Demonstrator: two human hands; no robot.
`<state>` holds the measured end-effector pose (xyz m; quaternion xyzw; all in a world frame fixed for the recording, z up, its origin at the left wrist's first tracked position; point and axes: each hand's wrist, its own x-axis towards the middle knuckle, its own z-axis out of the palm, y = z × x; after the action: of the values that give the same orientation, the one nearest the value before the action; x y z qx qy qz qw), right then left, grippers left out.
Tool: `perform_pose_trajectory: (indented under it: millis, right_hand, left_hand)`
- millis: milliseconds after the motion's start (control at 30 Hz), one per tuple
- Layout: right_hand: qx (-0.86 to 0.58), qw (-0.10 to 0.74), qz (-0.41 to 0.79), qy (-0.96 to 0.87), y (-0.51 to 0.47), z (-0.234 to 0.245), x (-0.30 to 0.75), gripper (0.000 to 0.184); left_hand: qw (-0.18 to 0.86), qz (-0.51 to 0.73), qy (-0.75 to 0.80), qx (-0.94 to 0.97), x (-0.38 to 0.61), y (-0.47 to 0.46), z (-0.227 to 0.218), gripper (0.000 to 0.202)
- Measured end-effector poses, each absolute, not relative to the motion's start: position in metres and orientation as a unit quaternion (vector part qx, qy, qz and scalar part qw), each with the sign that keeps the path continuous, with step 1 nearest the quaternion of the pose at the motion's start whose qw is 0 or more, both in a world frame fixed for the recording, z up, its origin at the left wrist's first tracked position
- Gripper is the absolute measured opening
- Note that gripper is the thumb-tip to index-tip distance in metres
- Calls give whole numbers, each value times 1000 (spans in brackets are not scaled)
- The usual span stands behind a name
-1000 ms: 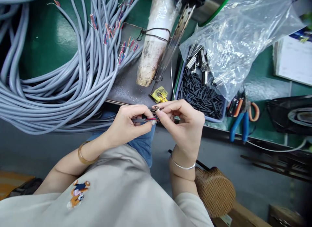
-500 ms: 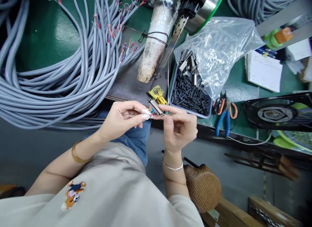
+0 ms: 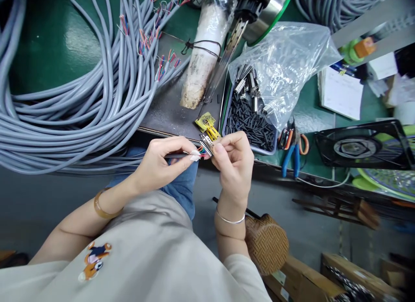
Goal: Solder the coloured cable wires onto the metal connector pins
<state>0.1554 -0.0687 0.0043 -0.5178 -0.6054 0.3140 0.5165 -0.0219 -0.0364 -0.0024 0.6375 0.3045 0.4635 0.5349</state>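
My left hand (image 3: 169, 159) pinches a grey cable (image 3: 177, 155) close to its stripped end, where thin coloured wires (image 3: 201, 150) fan out. Those wires run to a metal multi-pin connector (image 3: 206, 145). My right hand (image 3: 235, 159) has thumb and forefinger closed on the connector's right end. Just beyond the fingers, a yellow fixture (image 3: 209, 126) sits at the table edge. Above it are a soldering iron tip (image 3: 207, 96) and a wrapped white tube (image 3: 202, 55). Fingers partly cover the wire ends.
Many grey cables (image 3: 81, 116) lie coiled on the left. To the right stands a bin (image 3: 275, 146) of black sleeves (image 3: 249, 126) and metal connectors (image 3: 248, 81) under a plastic bag (image 3: 292, 55). Pliers (image 3: 295, 150) and a fan (image 3: 363, 146) lie farther right. A woven stool (image 3: 269, 245) is below.
My right hand has moved from pointing fingers along the connector to a thumb-and-finger pinch on its end. The connector has shifted and turned slightly. More of the grey cable shows at my left hand.
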Motion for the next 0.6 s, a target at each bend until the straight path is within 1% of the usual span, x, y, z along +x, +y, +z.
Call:
perform_pose_trajectory:
  millis: [67, 100, 200, 300, 400, 433, 500, 533, 600]
  right_hand:
    - [-520, 517, 310, -605, -69, 1, 156, 12]
    - [-532, 514, 282, -610, -70, -1, 156, 12]
    - [-581, 521, 116, -614, -71, -3, 159, 3]
    - [-564, 593, -46, -573, -69, -1, 163, 6]
    - [-476, 688, -158, -524, -62, 4, 164, 10]
    - [-454, 707, -165, -516, -61, 5, 164, 12]
    - [-459, 711, -116, -520, -59, 5, 162, 20]
    - [-475, 697, -85, -530, -60, 4, 160, 24]
    - [-503, 660, -47, -556, -62, 1, 159, 25]
  left_hand:
    - [555, 445, 334, 618, -20, -36, -1, 6]
    - [568, 442, 346, 603, -19, -35, 0, 7]
    - [612, 441, 363, 547, -15, -32, 1, 9]
    - [667, 422, 358, 498, -12, -29, 2, 13]
    - [700, 414, 351, 464, -11, -25, 1, 11]
    - [708, 415, 348, 454, -11, -24, -1, 12]
    - [725, 415, 333, 437, -13, -22, -4, 16]
    - [735, 414, 324, 429, -14, -21, -6, 17]
    - [751, 408, 310, 417, -16, -20, -11, 15]
